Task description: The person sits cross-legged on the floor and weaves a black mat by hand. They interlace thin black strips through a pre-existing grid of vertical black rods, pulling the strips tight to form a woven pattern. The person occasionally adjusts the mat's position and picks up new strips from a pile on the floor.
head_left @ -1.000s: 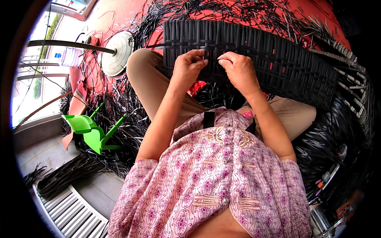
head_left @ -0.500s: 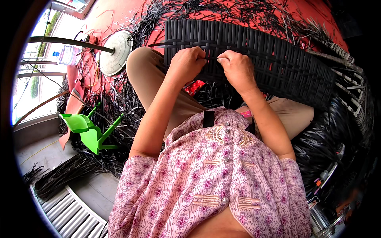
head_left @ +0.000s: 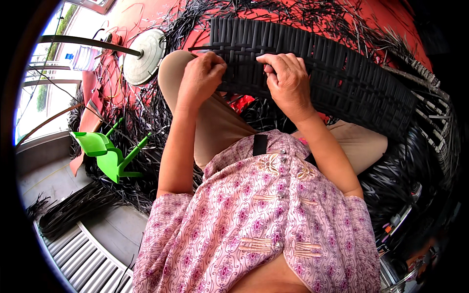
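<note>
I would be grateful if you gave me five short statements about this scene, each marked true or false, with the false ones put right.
1. The right hand is at the woven panel. True.
2. The woven panel is white. False: it is black.
3. The left hand is near the left end of the woven panel. True.
4. The right hand and the left hand are clasped together. False: a clear gap separates them.
5. A bright green plastic item lies off to the person's left. True.
</note>
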The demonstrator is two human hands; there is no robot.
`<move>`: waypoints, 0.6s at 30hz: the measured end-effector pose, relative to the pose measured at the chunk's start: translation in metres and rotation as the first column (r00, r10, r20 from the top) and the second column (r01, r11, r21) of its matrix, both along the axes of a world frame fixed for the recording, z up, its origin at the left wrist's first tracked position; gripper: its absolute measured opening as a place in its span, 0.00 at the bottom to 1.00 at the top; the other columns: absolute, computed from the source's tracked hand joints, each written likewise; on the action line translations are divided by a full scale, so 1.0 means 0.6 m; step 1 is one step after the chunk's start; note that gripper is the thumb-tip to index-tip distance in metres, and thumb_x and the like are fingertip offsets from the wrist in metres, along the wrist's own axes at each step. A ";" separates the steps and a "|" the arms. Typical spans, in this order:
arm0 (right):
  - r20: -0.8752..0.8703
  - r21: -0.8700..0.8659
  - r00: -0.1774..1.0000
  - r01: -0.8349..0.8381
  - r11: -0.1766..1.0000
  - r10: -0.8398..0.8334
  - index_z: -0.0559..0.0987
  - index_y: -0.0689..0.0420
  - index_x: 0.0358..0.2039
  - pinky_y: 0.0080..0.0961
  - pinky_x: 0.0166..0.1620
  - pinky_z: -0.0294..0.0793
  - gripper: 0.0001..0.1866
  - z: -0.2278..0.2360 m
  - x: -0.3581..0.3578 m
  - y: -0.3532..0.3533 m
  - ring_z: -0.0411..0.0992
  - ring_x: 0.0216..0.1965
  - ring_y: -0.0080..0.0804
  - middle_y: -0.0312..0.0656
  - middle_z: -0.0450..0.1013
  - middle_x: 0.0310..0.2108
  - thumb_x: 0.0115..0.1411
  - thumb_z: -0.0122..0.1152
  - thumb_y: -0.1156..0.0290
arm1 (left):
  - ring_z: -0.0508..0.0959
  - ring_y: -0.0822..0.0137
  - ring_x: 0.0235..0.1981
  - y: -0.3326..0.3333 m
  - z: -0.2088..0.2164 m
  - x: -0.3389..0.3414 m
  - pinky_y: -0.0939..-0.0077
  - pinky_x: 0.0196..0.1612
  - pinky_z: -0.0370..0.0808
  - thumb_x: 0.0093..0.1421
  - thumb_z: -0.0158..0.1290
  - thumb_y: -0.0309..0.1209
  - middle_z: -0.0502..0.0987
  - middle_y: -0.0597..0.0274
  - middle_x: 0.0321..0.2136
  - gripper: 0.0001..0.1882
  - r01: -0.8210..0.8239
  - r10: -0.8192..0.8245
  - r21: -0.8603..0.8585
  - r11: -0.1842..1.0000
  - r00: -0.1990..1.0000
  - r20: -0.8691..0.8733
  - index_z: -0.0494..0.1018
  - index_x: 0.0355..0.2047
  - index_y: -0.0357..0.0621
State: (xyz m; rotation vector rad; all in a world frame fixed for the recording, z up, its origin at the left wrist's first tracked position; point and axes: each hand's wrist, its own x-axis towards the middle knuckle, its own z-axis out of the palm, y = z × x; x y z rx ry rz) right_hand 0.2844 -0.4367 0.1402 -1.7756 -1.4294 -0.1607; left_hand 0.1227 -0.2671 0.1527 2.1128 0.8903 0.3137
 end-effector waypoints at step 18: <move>-0.692 0.251 0.525 -0.469 0.847 0.495 0.83 0.63 0.44 0.18 0.41 0.76 0.12 0.084 -0.025 0.060 0.76 0.34 0.19 0.35 0.80 0.34 0.67 0.63 0.68 | 0.72 0.81 0.25 -0.054 0.187 -0.027 0.84 0.29 0.70 0.62 0.56 0.27 0.75 0.69 0.23 0.05 0.046 -0.011 -0.085 0.995 0.925 0.381 0.77 0.34 0.36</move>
